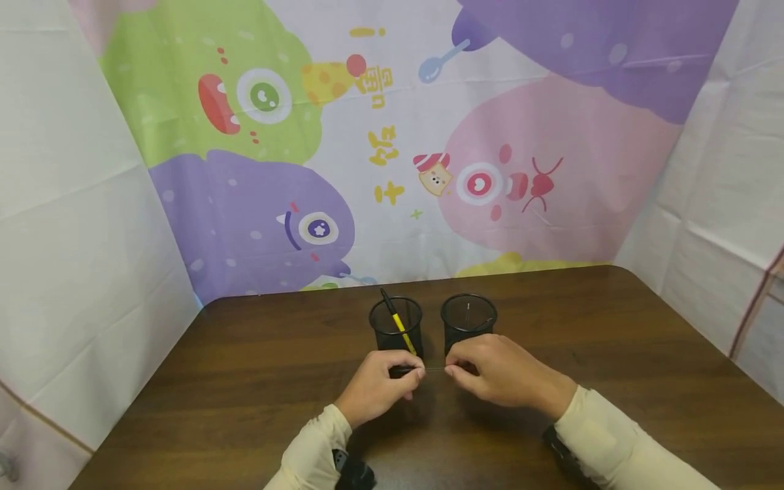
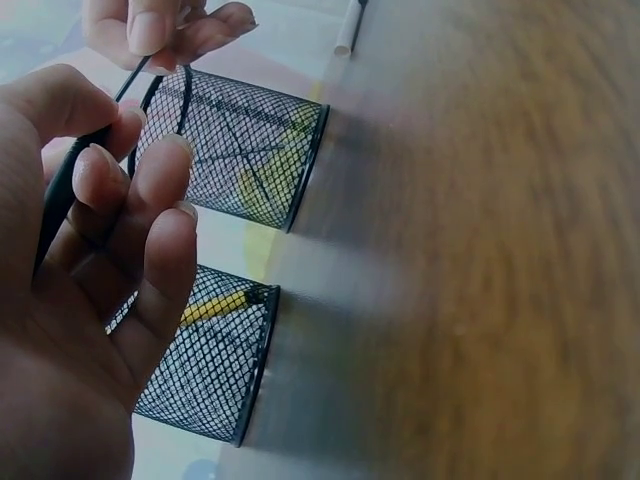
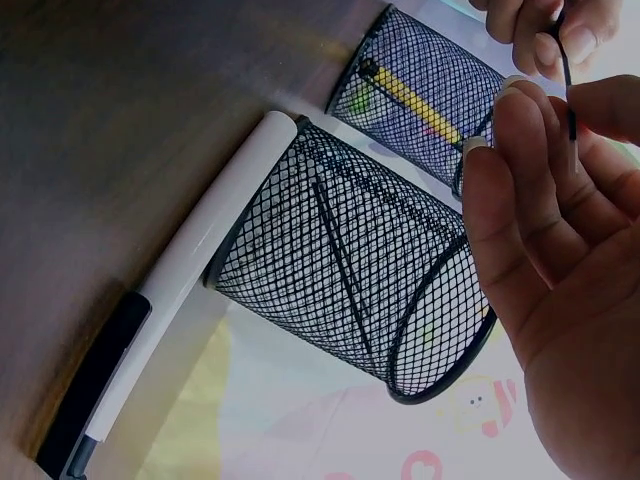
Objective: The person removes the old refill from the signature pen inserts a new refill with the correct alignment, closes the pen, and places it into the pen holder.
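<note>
My left hand (image 1: 375, 386) grips a slender black tapered barrel (image 2: 65, 185). A thin dark rod (image 3: 571, 110) with a clear tip runs straight from it across the small gap to my right hand (image 1: 508, 373), where thumb and fingertips pinch it. Just beyond the left hand, a black mesh cup (image 1: 395, 333) holds a yellow-and-black pen (image 1: 401, 328) leaning on its rim. Behind the right hand, a second mesh cup (image 1: 451, 335) contains thin dark rods (image 3: 340, 265). A white pen with a black clip (image 3: 190, 245) lies against that cup's base, hidden in the head view.
Both cups stand side by side on a brown wooden table (image 1: 275, 354). A cartoon-printed cloth (image 1: 398, 252) hangs along its far edge, and white cloth walls (image 1: 79, 170) rise at both sides. Each wrist carries a black device (image 1: 355, 471).
</note>
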Demonstrator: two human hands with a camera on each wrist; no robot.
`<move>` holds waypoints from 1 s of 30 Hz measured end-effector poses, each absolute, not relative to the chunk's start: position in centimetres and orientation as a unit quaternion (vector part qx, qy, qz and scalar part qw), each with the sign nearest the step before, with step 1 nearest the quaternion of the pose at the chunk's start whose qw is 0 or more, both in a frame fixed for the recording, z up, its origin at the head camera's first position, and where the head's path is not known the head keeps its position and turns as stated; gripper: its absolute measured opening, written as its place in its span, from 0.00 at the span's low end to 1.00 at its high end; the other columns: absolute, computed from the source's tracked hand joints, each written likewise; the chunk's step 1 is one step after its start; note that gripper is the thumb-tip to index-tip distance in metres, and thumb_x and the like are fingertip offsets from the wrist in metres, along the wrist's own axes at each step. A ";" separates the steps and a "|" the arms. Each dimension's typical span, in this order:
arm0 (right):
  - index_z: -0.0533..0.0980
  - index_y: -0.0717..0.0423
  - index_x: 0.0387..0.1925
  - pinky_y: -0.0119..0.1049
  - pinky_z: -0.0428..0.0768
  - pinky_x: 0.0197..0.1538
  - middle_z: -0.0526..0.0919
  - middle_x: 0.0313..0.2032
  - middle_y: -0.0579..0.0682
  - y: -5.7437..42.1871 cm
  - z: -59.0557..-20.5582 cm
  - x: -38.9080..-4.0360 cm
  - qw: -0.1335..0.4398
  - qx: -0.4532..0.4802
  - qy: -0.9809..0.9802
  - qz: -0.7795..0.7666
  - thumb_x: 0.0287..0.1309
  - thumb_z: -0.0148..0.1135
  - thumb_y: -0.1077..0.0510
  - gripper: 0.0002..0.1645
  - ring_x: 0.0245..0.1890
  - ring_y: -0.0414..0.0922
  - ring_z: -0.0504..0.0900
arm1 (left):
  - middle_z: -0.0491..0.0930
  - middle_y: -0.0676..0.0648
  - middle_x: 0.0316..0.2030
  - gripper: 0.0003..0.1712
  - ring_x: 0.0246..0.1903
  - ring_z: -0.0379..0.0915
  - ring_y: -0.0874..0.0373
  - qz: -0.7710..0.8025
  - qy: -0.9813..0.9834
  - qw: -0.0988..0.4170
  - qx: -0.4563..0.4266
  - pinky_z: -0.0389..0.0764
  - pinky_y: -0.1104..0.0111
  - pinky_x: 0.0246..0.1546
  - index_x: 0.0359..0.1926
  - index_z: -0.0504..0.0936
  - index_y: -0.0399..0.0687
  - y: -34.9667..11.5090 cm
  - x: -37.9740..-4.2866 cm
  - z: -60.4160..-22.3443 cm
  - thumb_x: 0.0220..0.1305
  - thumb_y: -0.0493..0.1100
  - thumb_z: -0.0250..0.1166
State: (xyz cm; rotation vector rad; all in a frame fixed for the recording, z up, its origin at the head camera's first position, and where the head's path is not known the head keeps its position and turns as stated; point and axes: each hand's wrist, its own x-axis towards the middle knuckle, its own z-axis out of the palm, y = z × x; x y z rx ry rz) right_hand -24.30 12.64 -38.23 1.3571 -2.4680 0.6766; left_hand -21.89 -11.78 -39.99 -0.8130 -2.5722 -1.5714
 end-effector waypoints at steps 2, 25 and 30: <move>0.82 0.48 0.32 0.26 0.73 0.26 0.75 0.26 0.31 12.7 -38.2 -24.3 0.123 0.464 -0.846 0.232 0.66 0.64 0.57 0.05 0.22 0.29 0.71 | 0.85 0.41 0.31 0.05 0.22 0.80 0.56 -0.503 -0.824 0.010 -0.261 0.75 0.71 0.25 0.39 0.86 0.39 -11.8 -21.9 -40.0 0.68 0.35 0.64; 0.76 0.39 0.28 0.27 0.72 0.27 0.72 0.24 0.29 13.3 -38.1 -24.7 0.147 0.447 -0.852 0.230 0.61 0.64 0.59 0.11 0.22 0.29 0.70 | 0.86 0.47 0.36 0.09 0.23 0.82 0.58 -0.503 -0.826 0.008 -0.256 0.77 0.68 0.28 0.41 0.87 0.44 -12.6 -23.5 -41.6 0.69 0.44 0.66; 0.76 0.40 0.27 0.27 0.72 0.27 0.72 0.24 0.29 13.7 -38.0 -24.9 0.150 0.445 -0.851 0.236 0.59 0.64 0.61 0.11 0.22 0.29 0.69 | 0.86 0.45 0.38 0.09 0.23 0.82 0.57 -0.508 -0.823 0.009 -0.254 0.78 0.67 0.30 0.41 0.87 0.44 -12.7 -23.7 -41.8 0.69 0.44 0.66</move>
